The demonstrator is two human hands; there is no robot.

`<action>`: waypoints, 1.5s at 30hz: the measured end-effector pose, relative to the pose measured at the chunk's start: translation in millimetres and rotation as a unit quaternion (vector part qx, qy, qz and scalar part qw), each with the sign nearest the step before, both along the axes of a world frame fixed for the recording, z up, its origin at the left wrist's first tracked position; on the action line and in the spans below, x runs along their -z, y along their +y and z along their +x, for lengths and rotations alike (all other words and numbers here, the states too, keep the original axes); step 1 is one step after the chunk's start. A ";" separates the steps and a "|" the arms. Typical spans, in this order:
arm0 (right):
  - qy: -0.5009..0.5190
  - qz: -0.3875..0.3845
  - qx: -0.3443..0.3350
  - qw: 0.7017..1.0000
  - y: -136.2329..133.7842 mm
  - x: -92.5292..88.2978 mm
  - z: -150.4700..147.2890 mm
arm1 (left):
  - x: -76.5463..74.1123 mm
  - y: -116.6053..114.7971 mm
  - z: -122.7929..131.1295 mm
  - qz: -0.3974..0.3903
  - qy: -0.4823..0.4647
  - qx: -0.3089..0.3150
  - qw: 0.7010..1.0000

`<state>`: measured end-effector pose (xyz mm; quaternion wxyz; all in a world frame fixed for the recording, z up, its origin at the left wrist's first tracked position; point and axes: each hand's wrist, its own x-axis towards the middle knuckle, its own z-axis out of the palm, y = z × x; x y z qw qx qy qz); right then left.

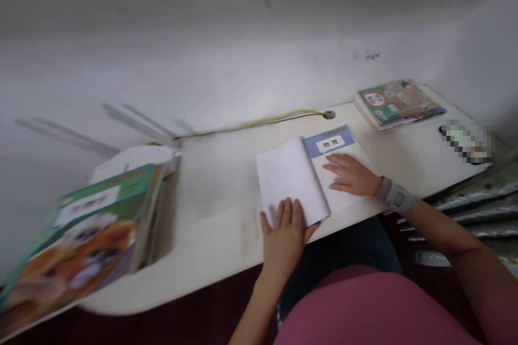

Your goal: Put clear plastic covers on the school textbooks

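A thin booklet (pixel 343 210) with a blue band and a white title label rests near the desk's front edge. Against its left side is a blank white page (pixel 285 172), whose right edge overlaps the booklet; whether the two are joined I cannot tell. My left hand (pixel 285 237) presses on the lower part of that page, fingers stretched out and thumb by the bottom edge. Spread flat over the booklet's right half is my right hand (pixel 352 175), its wrist in a grey band. Neither hand grips anything.
Blurred stacked books (pixel 97 237) with a green and orange cover stand at the left on the white desk (pixel 210 226). More books (pixel 400 102) lie at the back right, beside a pixelated phone-like object (pixel 465 143). A yellow cable (pixel 263 119) runs along the wall into a desk hole.
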<state>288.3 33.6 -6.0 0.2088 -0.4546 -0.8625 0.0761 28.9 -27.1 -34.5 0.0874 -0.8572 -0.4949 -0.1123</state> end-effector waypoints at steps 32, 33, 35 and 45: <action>-0.123 -0.017 0.040 0.991 40.7 21.6 -78.7 | -17.0 -19.1 -2.9 -0.053 0.019 -0.072 0.996; -0.129 -0.012 0.040 0.991 40.5 22.4 -79.3 | -17.3 -18.4 -3.5 -0.052 0.016 -0.071 0.996; -0.137 -0.008 0.042 0.990 40.4 23.7 -80.4 | -16.8 -17.7 -4.4 -0.045 0.008 -0.068 0.997; -0.159 -0.053 0.115 0.979 47.1 22.2 -98.1 | -18.7 -6.7 -34.8 0.051 -0.119 -0.106 0.986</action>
